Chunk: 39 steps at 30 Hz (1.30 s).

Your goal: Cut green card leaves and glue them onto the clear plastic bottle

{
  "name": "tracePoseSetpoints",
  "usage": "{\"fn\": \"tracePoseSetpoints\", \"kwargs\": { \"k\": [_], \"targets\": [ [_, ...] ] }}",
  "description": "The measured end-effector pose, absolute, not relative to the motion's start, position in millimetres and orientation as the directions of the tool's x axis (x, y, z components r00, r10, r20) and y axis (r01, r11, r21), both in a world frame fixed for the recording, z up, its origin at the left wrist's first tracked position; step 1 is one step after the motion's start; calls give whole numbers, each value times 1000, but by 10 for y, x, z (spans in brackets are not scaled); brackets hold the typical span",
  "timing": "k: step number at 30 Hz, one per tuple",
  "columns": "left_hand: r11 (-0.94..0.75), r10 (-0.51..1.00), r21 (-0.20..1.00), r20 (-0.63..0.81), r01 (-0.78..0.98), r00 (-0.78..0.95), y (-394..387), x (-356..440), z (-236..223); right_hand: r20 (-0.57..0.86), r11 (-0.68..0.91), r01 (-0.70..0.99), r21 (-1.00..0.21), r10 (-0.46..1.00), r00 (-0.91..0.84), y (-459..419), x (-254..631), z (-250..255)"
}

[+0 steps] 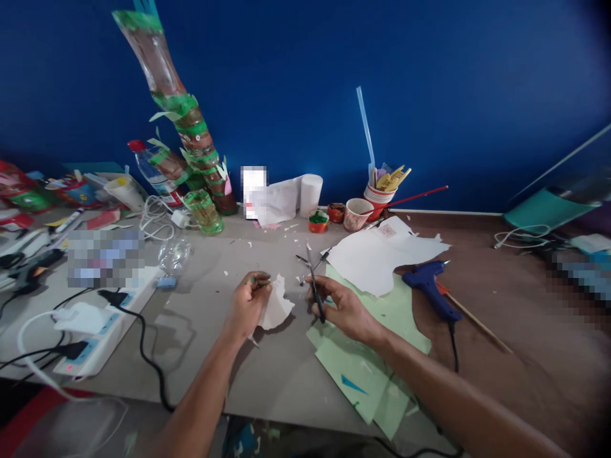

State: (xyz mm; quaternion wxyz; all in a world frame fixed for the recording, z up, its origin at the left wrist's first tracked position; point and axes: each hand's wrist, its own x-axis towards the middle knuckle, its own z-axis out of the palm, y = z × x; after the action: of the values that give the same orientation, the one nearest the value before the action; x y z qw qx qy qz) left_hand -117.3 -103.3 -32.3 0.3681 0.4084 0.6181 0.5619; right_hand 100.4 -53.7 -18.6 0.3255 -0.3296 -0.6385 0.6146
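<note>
White paper scrap (pixel 277 306) pinched by its left edge in the left hand (pixel 249 304), fingers curled shut on it, held low over the grey bench (pixel 200 331), near the middle of the front half. Just to its right, scissors (pixel 315 289) gripped in the right hand (pixel 344 310), fingers closed around the dark handles, blades pointing away toward the wall and slightly parted. Hands close together, not touching.

Under the right wrist, light green paper sheets (pixel 367 369) lying flat, reaching to the front edge. Beyond them, a large white sheet (pixel 377 254) with ragged cut edges, overlapping the green. Blue glue gun (pixel 429 286) lying on its side to the right, cord trailing toward the front; a thin wooden stick (pixel 477 324) beside it.

Farther back: paper cups (pixel 358 214) holding sticks and tools, a small orange pot (pixel 317 221) with green inside, a white roll (pixel 310 194). Back left, a tall leaning column of plastic bottles (pixel 184 121) wrapped in green bands. White power strip (pixel 102 331) with plugs at the left front. Small paper bits scattered across the bench.
</note>
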Motion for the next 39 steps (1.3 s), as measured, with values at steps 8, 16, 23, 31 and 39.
{"fn": "tracePoseSetpoints", "kwargs": {
  "k": [8,16,23,31,39],
  "targets": [
    [93,969,996,-93,-11,-228,-1081,-1112,-279,-89,-210,-160,-965,829,-551,-519,947,-120],
    [218,975,975,-219,31,22,-1149,-935,-134,-143,-219,-86,-972,841,-522,-562,904,-176],
    [222,973,974,-224,39,59,-1169,-925,-100,-182,-250,-55,-967,824,-537,-597,885,-164],
    [230,972,973,-230,22,51,-1170,-940,-99,-177,-320,-158,-934,800,-574,-592,859,-205],
    [213,975,977,-213,9,65,-1177,-958,-129,-185,-311,-90,-946,747,-639,-617,874,-141]
  ]
}}
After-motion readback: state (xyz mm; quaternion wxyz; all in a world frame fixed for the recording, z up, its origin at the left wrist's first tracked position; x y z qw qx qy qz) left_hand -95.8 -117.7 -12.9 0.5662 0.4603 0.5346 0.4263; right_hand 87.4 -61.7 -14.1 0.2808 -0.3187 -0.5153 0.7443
